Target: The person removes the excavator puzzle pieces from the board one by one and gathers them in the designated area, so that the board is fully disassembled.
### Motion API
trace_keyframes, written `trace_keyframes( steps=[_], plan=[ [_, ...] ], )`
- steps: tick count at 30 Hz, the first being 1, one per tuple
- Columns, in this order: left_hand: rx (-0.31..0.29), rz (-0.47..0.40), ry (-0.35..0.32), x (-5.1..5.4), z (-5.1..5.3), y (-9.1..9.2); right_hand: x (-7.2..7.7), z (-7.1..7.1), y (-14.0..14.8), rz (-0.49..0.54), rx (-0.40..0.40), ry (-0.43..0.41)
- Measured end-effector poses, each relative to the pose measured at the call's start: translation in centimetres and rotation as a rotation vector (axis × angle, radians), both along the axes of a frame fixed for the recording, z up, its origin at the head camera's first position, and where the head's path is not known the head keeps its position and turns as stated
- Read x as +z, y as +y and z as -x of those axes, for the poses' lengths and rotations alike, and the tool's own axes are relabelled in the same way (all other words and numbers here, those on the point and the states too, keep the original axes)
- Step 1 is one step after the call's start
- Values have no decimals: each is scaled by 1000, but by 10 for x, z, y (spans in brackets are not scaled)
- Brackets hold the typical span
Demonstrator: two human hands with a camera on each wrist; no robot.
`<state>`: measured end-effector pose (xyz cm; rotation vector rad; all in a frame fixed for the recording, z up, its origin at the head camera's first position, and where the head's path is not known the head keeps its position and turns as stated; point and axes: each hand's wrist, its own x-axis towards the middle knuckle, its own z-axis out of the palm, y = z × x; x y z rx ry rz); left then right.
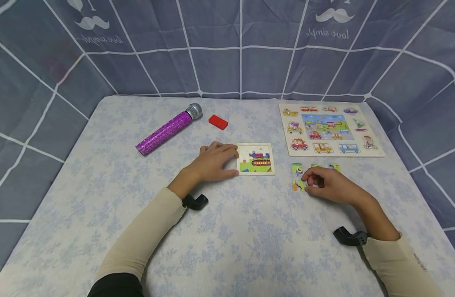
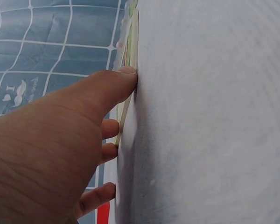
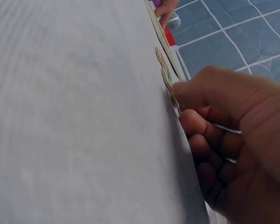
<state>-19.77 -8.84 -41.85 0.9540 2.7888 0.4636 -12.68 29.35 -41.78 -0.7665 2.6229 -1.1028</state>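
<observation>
On the counter (image 1: 250, 231), the outspread left hand (image 1: 214, 164) is touching the left edge of the puzzle frame (image 1: 255, 173), probably steadying it; rightward, the curled right hand (image 1: 331, 185) is touching loose pieces (image 1: 296, 185), whether pinching I cannot tell.

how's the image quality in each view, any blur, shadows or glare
Head: fairly even light, no strong glare, tiny glints on the microphone, soft shadow beside the left sleeve. Left wrist: dimmer, tablecloth soft and washed out, shadow under the left hand. Right wrist: also dim, cloth detail lost, dark shadow by the right hand.
</observation>
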Motion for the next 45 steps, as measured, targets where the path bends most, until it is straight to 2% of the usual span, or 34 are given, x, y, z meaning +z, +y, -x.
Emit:
trace_keyframes(
  steps=[2, 6, 9, 12, 15, 19, 22, 27, 30, 36, 45],
  plan=[
    [-3, 1, 1, 0, 0, 1, 2, 1, 1, 2, 4, 62],
    [-12, 3, 7, -1, 0, 4, 9, 8, -1, -10, 34, 239],
    [-7, 8, 14, 0, 0, 4, 20, 20, -14, -32, 74, 286],
    [-2, 10, 15, 1, 0, 2, 31, 37, -40, -64, 115, 255],
    [-1, 10, 14, 1, 0, 1, 35, 56, -75, -127, 152, 211],
    [-7, -1, 8, 1, 0, 2, 31, 79, -112, -262, 176, 156],
    [-19, -10, -1, -1, 0, 3, 27, 89, -122, -331, 168, 100],
    [-10, -2, 13, -2, 1, 3, 21, 96, -124, -281, 147, 42],
    [1, 7, 20, -1, 1, 1, 19, 96, -124, -266, 135, 44],
    [-4, -1, 13, -1, 0, 0, 18, 95, -125, -301, 104, 68],
    [-7, -15, 19, -1, 0, -1, 23, 95, -126, -270, 148, 72]
  ],
)
